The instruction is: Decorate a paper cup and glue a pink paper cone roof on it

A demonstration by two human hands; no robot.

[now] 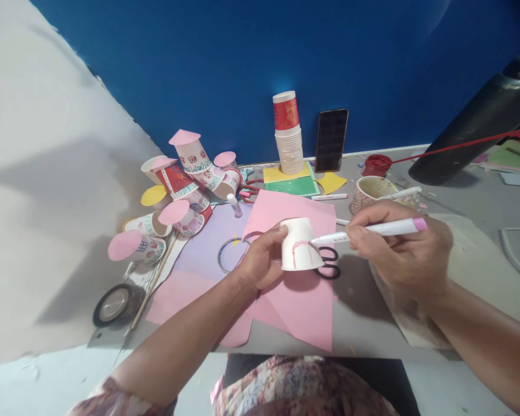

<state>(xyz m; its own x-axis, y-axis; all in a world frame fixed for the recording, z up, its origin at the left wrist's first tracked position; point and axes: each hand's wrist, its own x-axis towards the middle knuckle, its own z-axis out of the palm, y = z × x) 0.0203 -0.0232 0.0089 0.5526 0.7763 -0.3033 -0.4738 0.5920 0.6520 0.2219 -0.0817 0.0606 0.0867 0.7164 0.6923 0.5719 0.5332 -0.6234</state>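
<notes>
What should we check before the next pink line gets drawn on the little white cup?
1. White paper cup held firm: ok, the left hand grips its side, cup upside down.
2. White marker with the pink end in a writing grip: ok, the right hand holds it, tip at the cup wall.
3. Pink lines on the cup visible: ok, they face the camera.
4. Pink paper sheet under the cup: ok, it covers the grey table there.
5. Black-handled scissors out of the way: not ok, they lie right behind the cup.
6. Ink dry: cannot tell.
</notes>
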